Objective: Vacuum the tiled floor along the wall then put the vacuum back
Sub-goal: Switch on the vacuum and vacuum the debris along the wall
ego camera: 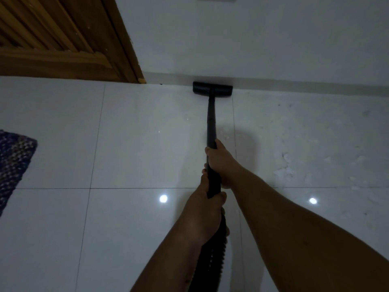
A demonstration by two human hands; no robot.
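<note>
tiled floor [136, 144], both hands gripping wand [211, 119] (black)

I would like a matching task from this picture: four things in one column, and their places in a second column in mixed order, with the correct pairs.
Things:
1. vacuum head
2. right hand
3. woven mat
4. wooden door

Places:
A. upper left corner
B. against the base of the wall
C. left edge, on the tiled floor
D. higher on the vacuum tube, above the left hand

Pairs: 1-B, 2-D, 3-C, 4-A
</note>
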